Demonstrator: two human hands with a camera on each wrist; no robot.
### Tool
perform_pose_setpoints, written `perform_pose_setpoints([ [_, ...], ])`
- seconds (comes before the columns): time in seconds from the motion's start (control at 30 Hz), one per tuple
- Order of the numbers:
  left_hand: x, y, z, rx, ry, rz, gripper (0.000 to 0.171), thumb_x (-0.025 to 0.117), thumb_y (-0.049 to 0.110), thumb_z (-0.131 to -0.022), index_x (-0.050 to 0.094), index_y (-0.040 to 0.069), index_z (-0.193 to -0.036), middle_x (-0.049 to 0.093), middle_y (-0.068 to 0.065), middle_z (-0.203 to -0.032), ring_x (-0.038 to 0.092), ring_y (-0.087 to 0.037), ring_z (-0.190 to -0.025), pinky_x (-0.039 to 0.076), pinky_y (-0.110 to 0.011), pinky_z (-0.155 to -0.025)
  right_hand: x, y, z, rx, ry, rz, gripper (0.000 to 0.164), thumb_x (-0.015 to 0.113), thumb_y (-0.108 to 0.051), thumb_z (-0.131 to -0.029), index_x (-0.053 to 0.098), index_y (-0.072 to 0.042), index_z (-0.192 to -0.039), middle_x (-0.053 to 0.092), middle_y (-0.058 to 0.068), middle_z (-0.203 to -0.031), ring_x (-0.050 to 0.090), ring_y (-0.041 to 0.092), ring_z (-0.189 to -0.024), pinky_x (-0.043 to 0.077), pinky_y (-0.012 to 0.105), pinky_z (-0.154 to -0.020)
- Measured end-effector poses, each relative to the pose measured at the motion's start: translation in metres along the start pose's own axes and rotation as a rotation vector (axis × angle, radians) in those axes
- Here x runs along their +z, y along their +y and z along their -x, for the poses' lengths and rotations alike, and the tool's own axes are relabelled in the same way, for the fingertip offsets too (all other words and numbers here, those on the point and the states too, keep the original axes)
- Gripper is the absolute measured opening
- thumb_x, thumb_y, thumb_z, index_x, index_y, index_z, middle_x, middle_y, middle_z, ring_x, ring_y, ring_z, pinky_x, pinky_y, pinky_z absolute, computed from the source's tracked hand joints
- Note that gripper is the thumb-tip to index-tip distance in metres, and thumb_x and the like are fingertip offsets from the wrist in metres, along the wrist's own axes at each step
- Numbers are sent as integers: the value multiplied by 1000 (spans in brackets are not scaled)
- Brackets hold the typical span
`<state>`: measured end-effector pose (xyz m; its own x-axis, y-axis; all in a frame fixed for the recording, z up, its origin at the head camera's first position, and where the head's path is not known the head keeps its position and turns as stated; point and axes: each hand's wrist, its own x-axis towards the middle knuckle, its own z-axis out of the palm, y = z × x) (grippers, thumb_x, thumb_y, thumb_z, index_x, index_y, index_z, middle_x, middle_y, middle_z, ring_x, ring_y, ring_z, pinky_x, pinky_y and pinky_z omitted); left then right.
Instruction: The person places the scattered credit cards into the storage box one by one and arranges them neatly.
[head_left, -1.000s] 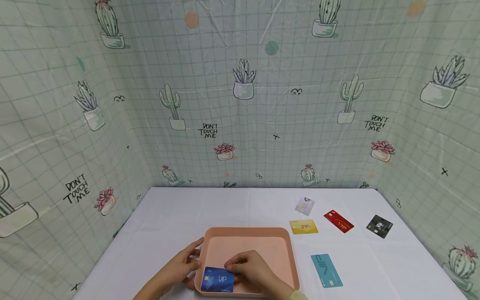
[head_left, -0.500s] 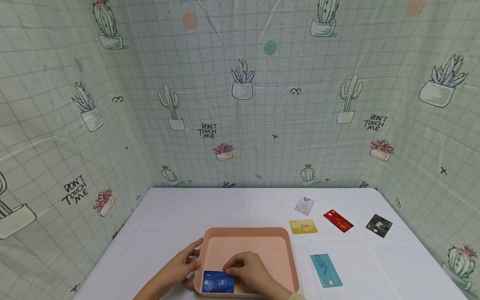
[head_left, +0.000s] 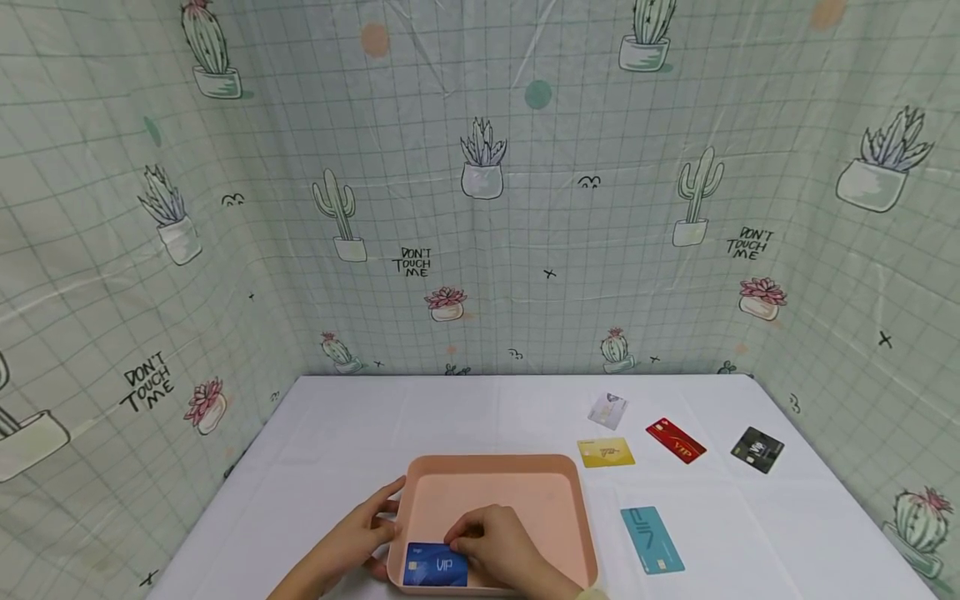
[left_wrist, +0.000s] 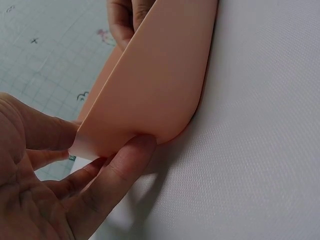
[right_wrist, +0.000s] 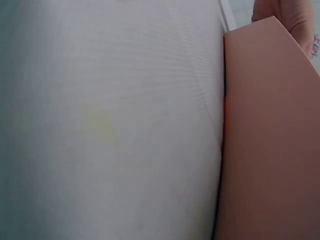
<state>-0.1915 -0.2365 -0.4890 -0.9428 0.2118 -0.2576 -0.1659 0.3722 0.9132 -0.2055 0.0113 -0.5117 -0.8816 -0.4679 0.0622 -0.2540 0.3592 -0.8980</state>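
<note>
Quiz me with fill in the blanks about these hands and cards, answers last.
The left hand holds the ____ side of the tray.
The right hand touches the ____ card.
The red card lies between the yellow card and the ____ card.
Outside the tray lie ____ cards.
Missing words: left, blue, black, five.

Blue card [head_left: 433,567] with white lettering, peach tray [head_left: 517,487]; right on the white table [head_left: 337,437], teal card [head_left: 652,541] near, yellow card [head_left: 606,452], red card [head_left: 677,441] with gold lettering and black card [head_left: 757,450] farther, silvery card [head_left: 608,411] far; pale grey-green backdrop [head_left: 525,233] gridded with darker lines, printed with green cacti [head_left: 340,205] and pink succulents [head_left: 446,304]
</note>
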Motion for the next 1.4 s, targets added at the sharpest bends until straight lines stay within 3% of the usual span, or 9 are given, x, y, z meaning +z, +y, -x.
perform_pose_setpoints([
  [0.47, 1, -1, 2, -6, -6, -1, 71, 59, 5, -99, 26, 2, -162, 48, -31, -143, 62, -23, -105, 60, -41, -60, 3, 6, 1, -55, -23, 17, 5, 80, -5, -85, 83, -9, -87, 74, -5, -84, 59, -4, -78, 50, 20, -69],
  [0.77, 1, 0, 2, -15, -6, 3, 71, 59, 6, -100, 25, 3, -162, 47, -31, -143, 62, -23, -105, 60, -41, -60, 3, 4, 2, -17, -36, -17, 5, 79, -4, -84, 81, -7, -89, 71, -9, -83, 57, -2, -73, 49, 20, -65],
  [1.03, -1, 1, 3, 33, -41, 26, 72, 59, 6, -100, 23, 1, -162, 46, -33, -143, 61, -24, -106, 61, -43, -59, 1, 3, 0, -39, -27, -9, 6, 80, -4, -84, 81, -9, -87, 72, -8, -83, 58, -3, -73, 50, 20, -66],
  [1.4, -1, 1, 3, 21, -41, 15, 73, 59, 5, -99, 23, 2, -163, 45, -34, -144, 61, -24, -105, 61, -42, -60, 1, 1, 0, -36, -31, 8, 7, 80, -5, -85, 82, -10, -88, 71, -9, -83, 57, -3, -73, 49, 20, -66],
])
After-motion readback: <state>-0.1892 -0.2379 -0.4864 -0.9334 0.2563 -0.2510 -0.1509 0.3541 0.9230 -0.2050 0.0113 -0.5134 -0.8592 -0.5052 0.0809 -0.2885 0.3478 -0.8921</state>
